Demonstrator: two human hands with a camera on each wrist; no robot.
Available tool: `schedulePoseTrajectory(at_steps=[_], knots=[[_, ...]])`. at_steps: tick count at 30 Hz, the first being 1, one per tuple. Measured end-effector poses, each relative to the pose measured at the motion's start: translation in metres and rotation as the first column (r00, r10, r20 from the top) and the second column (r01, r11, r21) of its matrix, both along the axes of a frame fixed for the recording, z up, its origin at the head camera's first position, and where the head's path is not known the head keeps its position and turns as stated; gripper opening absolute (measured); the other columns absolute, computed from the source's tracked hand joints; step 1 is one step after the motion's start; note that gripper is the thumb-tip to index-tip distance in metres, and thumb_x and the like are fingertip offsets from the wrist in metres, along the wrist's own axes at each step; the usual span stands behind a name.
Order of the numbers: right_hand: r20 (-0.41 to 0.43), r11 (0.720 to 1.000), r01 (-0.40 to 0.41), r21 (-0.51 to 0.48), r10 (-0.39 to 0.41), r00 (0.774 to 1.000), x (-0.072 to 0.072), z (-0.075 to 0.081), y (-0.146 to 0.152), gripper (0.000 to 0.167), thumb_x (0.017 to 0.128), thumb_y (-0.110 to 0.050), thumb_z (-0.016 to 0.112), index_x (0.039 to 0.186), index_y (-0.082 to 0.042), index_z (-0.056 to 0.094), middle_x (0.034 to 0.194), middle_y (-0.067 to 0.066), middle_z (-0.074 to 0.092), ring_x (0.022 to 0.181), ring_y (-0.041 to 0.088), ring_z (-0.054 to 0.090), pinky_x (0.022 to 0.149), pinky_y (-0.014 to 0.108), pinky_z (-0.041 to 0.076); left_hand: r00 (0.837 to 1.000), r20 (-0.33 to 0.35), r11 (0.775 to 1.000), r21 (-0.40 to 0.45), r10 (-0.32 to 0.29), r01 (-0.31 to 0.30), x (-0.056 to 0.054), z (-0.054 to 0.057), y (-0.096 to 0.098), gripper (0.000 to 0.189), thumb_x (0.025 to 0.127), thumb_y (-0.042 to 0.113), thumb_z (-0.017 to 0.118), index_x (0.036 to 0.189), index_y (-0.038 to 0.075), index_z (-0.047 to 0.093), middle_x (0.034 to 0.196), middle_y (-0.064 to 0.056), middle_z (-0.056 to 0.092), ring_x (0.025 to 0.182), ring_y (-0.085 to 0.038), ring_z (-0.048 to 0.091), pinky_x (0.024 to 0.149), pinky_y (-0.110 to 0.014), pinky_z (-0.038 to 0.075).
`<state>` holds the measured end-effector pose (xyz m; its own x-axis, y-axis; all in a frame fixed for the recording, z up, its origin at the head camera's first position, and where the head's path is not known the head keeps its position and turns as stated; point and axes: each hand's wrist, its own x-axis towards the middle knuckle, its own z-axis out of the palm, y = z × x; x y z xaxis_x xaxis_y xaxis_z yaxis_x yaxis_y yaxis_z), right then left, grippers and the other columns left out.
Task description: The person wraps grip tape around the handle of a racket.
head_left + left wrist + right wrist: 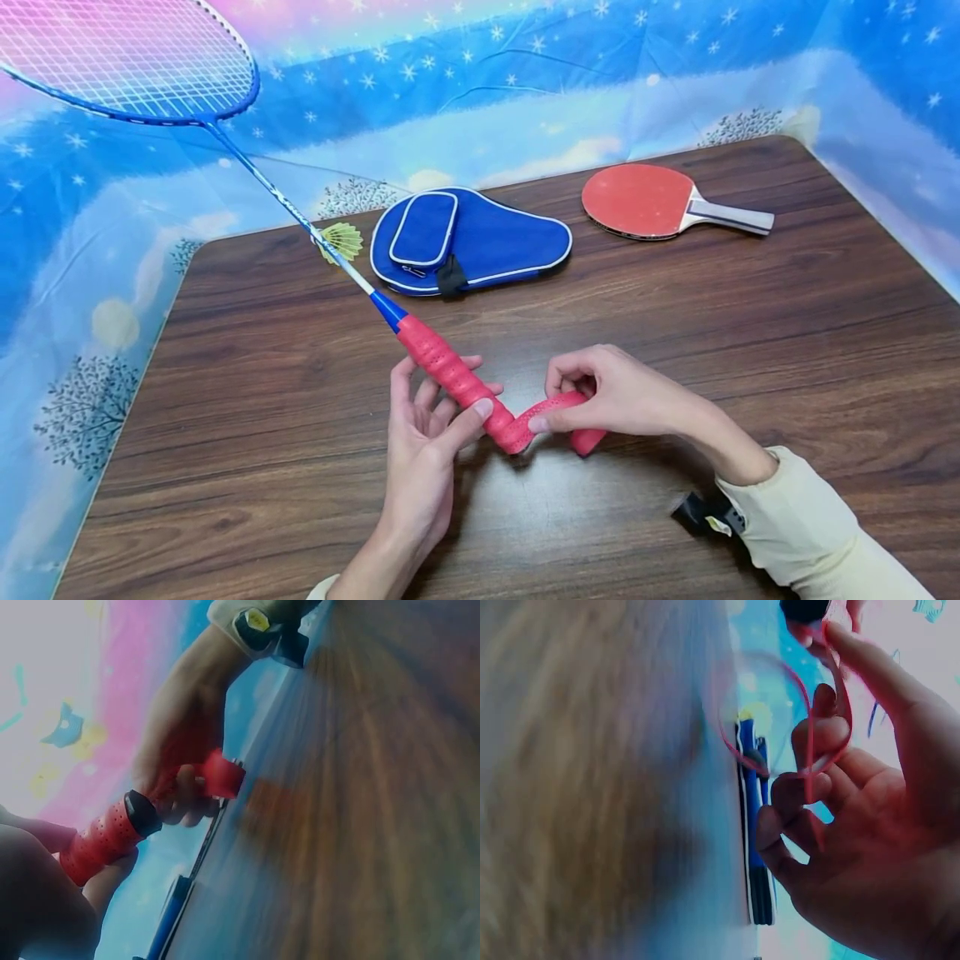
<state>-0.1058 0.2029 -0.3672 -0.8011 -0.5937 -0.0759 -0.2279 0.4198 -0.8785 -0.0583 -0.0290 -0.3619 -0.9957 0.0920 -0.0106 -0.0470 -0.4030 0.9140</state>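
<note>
A blue and white badminton racket (288, 207) slants up to the left in the head view, its strung head cut off by the frame's edge. Red perforated grip tape (456, 377) winds in overlapping turns round its handle. My left hand (422, 446) holds that handle, thumb on top and fingers beneath. At the butt end, my right hand (626, 392) pinches the loose tape (557, 403) running off the handle. In the right wrist view the loose tape (849, 712) loops over the fingers. The black butt cap (142, 814) shows in the left wrist view.
On the brown wooden table (262, 358) lie a blue paddle case (502, 229) with white piping and a red table tennis paddle (637, 200). A yellow shuttlecock (343, 242) sits behind the racket shaft. A snow-patterned cloth (465, 92) hangs round the table.
</note>
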Motion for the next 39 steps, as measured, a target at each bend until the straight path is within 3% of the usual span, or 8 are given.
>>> schedulePoseTrajectory(at_steps=[2,8,16,20,26,33,39], knots=[[0.002,1.000,0.014,-0.006,-0.014,1.000,-0.001,0.000,0.002,0.028,0.082,-0.047,0.077,0.077,-0.025,0.061,0.060,-0.004,0.042,0.059,0.010,0.040,0.052,0.026,0.031,1.000,0.005,1.000,-0.003,0.006,-0.006,-0.001,0.001,-0.001,0.068,0.087,-0.010,0.066,0.139,0.016,0.029,0.133,-0.018,0.053,0.110,-0.044,0.060,0.087,-0.041,0.053],[0.008,1.000,0.016,-0.022,-0.016,1.000,-0.002,-0.002,0.001,0.023,0.084,-0.044,0.076,0.079,-0.025,0.063,0.064,-0.006,0.056,0.062,0.012,0.048,0.055,0.026,0.037,1.000,-0.001,0.999,0.032,-0.002,0.002,-0.001,0.000,-0.001,0.068,0.088,-0.010,0.064,0.140,0.016,0.027,0.135,-0.020,0.050,0.111,-0.044,0.060,0.087,-0.050,0.053],[0.093,0.999,0.019,-0.040,-0.015,0.996,0.000,0.000,0.000,0.017,0.084,-0.040,0.077,0.085,-0.026,0.068,0.067,-0.003,0.057,0.065,0.013,0.048,0.056,0.027,0.038,0.999,0.013,0.992,0.116,-0.050,0.048,-0.002,-0.004,-0.001,0.067,0.089,-0.010,0.061,0.144,0.015,0.030,0.129,-0.024,0.041,0.119,-0.051,0.051,0.086,-0.053,0.053],[0.104,0.999,-0.011,-0.030,0.014,0.995,0.001,0.000,0.000,0.013,0.085,-0.040,0.077,0.095,-0.032,0.072,0.069,-0.003,0.056,0.068,0.014,0.048,0.057,0.027,0.038,0.997,0.001,0.988,0.132,-0.076,0.076,-0.001,-0.005,-0.001,0.068,0.089,-0.012,0.057,0.145,0.014,0.029,0.133,-0.026,0.039,0.120,-0.048,0.051,0.088,-0.053,0.052],[0.129,0.995,-0.071,-0.069,0.080,0.988,0.003,0.001,-0.001,0.013,0.087,-0.036,0.075,0.099,-0.032,0.074,0.078,-0.003,0.065,0.072,0.017,0.054,0.059,0.027,0.043,0.994,-0.028,0.980,0.166,-0.106,0.109,-0.001,-0.005,0.001,0.078,0.091,-0.015,0.052,0.149,0.024,0.018,0.140,-0.030,0.034,0.123,-0.046,0.050,0.094,-0.052,0.049],[0.137,0.992,-0.092,-0.084,0.103,0.985,0.005,0.002,-0.004,0.010,0.088,-0.035,0.074,0.097,-0.030,0.074,0.076,-0.003,0.064,0.070,0.015,0.053,0.057,0.026,0.043,0.997,-0.005,0.982,0.174,-0.071,0.071,-0.001,-0.007,0.004,0.081,0.088,-0.012,0.063,0.145,0.022,0.016,0.138,-0.032,0.031,0.121,-0.046,0.052,0.095,-0.057,0.046],[0.147,0.989,-0.111,-0.093,0.124,0.981,0.007,0.002,-0.008,0.011,0.088,-0.034,0.075,0.098,-0.030,0.074,0.079,-0.005,0.067,0.072,0.015,0.054,0.059,0.026,0.044,0.997,0.043,0.978,0.205,-0.057,0.048,0.000,-0.010,0.005,0.067,0.090,-0.010,0.063,0.137,0.015,0.022,0.137,-0.028,0.038,0.120,-0.046,0.052,0.095,-0.059,0.045]])
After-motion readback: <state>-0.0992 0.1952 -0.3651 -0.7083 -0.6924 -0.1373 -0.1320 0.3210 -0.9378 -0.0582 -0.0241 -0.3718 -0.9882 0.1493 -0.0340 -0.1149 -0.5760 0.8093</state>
